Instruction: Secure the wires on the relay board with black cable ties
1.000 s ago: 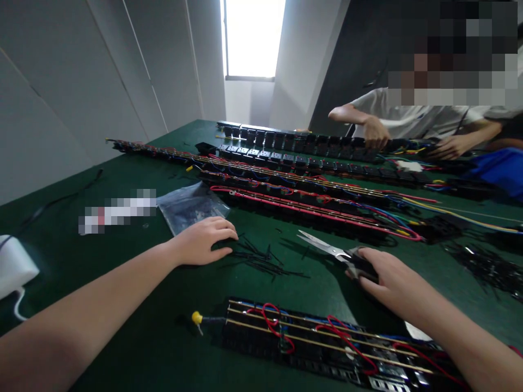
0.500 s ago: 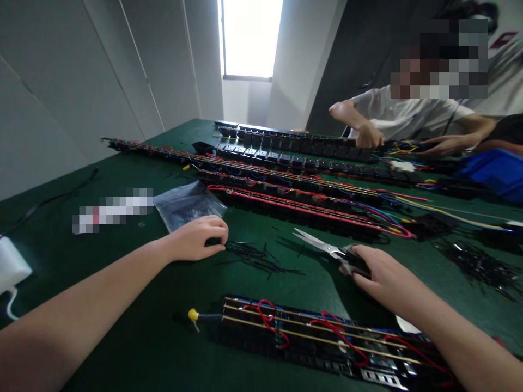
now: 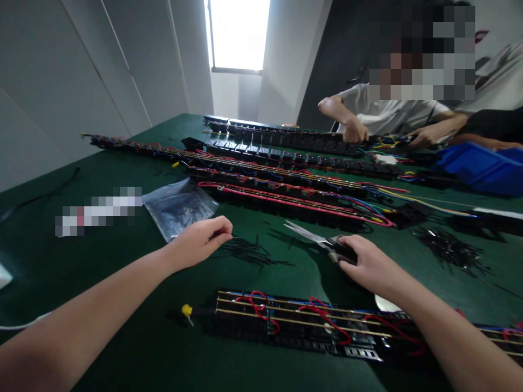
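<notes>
My right hand (image 3: pixel 370 264) grips black-handled scissors (image 3: pixel 312 237) above the table, their blades slightly apart and pointing left. My left hand (image 3: pixel 208 235) is closed in a pinch at the left end of a small pile of thin black strips (image 3: pixel 251 253). Whatever lies between its fingertips is too small to make out. In front of me rests a long black wired strip (image 3: pixel 286 326) with brass bars, red and blue wires and a yellow-capped end (image 3: pixel 187 310). My right forearm passes over part of it.
A clear plastic bag (image 3: pixel 180 204) lies behind my left hand. Several long wired strips (image 3: pixel 286 198) cross the table's far side. More black strips (image 3: pixel 447 247) are heaped at right. A co-worker's hands (image 3: pixel 355 132) work at the far edge, near a blue bin (image 3: pixel 482 166).
The view has shifted a little to the right. My left hand has lifted slightly and its thumb and fingers have drawn together into a pinch. The scissors stay in my right hand.
</notes>
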The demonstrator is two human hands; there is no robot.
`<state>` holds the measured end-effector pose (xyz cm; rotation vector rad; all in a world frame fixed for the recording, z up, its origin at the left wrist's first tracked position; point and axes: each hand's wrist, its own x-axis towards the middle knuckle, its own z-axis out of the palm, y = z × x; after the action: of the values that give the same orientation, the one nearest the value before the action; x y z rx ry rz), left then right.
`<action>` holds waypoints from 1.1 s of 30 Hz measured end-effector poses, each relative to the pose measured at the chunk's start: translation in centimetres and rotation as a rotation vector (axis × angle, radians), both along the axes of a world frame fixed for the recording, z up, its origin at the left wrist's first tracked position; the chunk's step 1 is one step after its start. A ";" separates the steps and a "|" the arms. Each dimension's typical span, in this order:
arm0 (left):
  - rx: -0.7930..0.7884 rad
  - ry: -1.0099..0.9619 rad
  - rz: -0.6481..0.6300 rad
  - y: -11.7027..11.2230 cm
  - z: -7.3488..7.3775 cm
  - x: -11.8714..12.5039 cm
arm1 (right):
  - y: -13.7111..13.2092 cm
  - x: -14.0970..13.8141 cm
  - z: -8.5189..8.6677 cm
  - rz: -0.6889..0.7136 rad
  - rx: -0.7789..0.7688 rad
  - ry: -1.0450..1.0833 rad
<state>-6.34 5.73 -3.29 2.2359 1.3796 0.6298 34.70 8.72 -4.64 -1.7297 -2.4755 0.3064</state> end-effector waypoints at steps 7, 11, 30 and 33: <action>-0.115 -0.249 0.024 -1.7 2.3 4.0 | -0.5 0.0 2.1 -0.042 -0.102 0.172; -0.215 -0.416 0.024 -2.1 2.7 6.6 | -2.6 -2.3 4.7 -0.075 -0.123 0.422; -0.094 0.009 -0.115 -7.4 4.0 13.4 | -7.3 -4.8 4.1 -0.141 -0.127 1.013; -0.040 0.166 -0.166 -8.4 2.6 13.5 | -8.1 -3.8 3.8 -0.130 -0.016 0.892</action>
<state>7.20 -2.71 -0.67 2.3839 1.2530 0.3638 30.87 0.59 -0.87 -1.3152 -1.7035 0.8574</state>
